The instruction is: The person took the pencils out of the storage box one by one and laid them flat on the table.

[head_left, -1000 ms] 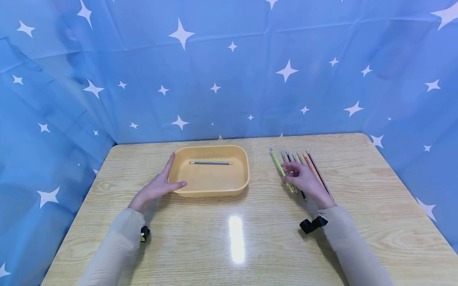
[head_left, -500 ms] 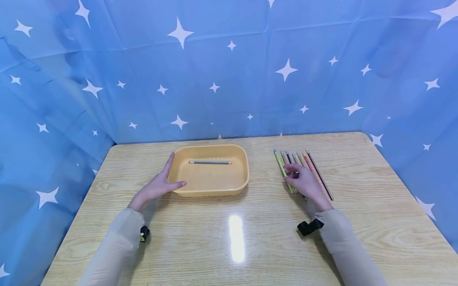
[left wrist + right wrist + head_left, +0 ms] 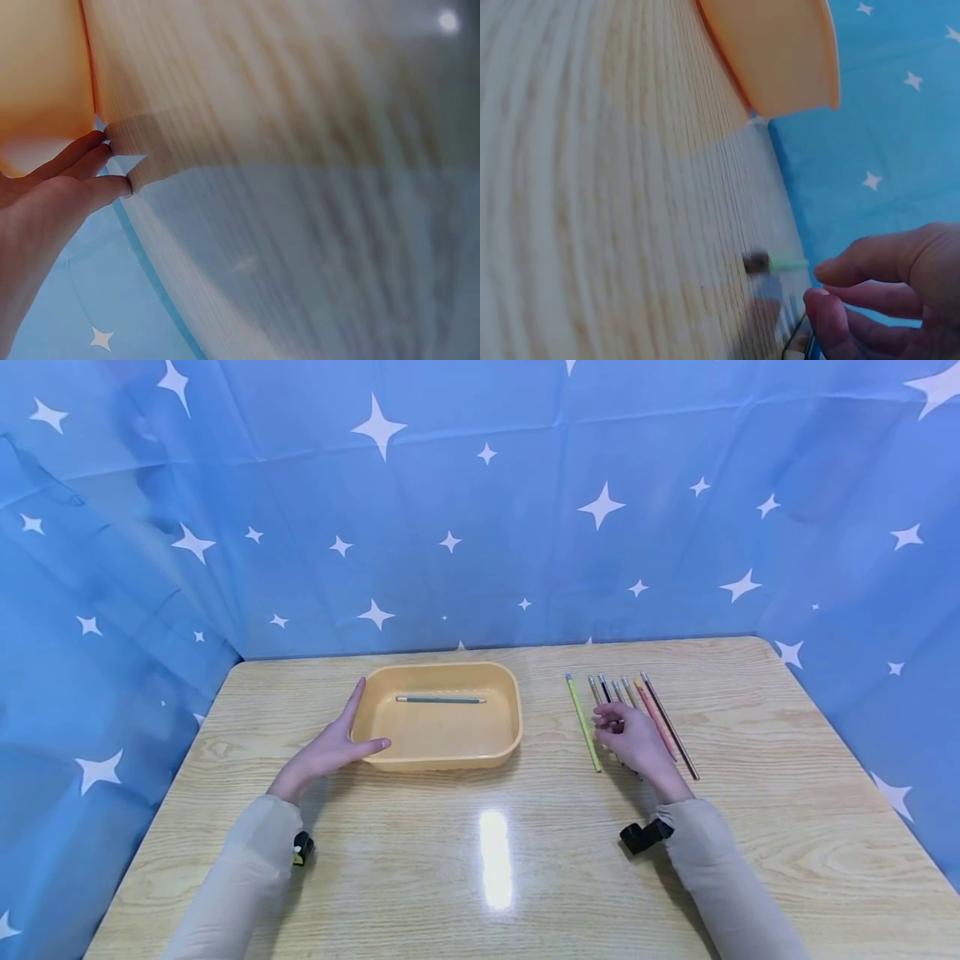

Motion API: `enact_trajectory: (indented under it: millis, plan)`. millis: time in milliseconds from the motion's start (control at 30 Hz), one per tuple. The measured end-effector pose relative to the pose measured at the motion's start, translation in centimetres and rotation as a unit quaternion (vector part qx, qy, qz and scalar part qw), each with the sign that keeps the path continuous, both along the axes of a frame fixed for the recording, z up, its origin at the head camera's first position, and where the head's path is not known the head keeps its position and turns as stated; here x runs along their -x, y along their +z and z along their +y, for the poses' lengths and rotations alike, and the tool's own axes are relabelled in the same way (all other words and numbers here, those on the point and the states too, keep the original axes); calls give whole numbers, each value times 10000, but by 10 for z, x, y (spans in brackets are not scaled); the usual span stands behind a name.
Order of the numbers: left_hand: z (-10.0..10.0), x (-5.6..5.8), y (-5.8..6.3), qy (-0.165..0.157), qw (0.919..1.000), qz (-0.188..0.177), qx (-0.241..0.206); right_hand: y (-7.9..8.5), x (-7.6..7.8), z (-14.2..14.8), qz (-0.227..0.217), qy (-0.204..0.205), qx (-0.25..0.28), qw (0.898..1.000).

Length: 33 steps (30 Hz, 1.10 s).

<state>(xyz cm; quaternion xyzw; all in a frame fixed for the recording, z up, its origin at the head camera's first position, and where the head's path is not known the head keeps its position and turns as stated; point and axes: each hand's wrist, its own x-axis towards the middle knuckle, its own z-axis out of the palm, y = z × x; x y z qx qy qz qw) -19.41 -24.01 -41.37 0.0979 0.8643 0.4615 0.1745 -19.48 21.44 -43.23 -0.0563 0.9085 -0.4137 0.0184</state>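
Observation:
In the head view, my left hand (image 3: 330,753) rests against the left end of a yellow-orange plastic tray (image 3: 442,763), its fingers and thumb spread at the corner. A dark blue-green pencil (image 3: 441,700) lies crosswise in the tray. My right hand (image 3: 636,742) hovers over a row of pencils, fingers loosely bent, with a gap between thumb and forefinger. Just left of it a light green pencil (image 3: 582,722) lies apart on the table; its end looks blurred in the right wrist view. The right hand partly hides several pencils, including a reddish one (image 3: 657,720) and a dark one (image 3: 670,727).
The wooden table (image 3: 405,860) meets a blue star-patterned cloth (image 3: 480,552) along its back edge. The cloth also hangs along both sides. Bare wood lies between the tray and the pencils. A bright reflection (image 3: 496,860) shows near the front.
The light green pencil, at first slanted by the right hand's fingertips, came down beside the others, then shifted left and away from the hand. The left hand and tray have stayed put.

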Motion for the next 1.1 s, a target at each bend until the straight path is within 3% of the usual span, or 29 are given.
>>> enact_trajectory:
  millis: [233,367,533,700,933,1100]
  plan:
    - [4,-4,12,-46,10000,-20,-24,0,0,-8,107,120,-96,9998]
    - [-4,5,-7,-22,10000,47,28,-2,1,-17,83,182,-136,9997]
    - [-5,5,-11,-45,9999,90,-45,-4,2,-32,-47,260,-38,9996]
    - [-1,2,-6,-52,9999,65,-69,-7,9,-50,-132,341,-58,9993]
    - [8,-8,19,-88,9999,-29,-90,-10,14,-64,-209,241,-327,9990]
    - [2,-3,6,-62,9999,31,-101,-9,15,-67,-140,264,-430,9986]
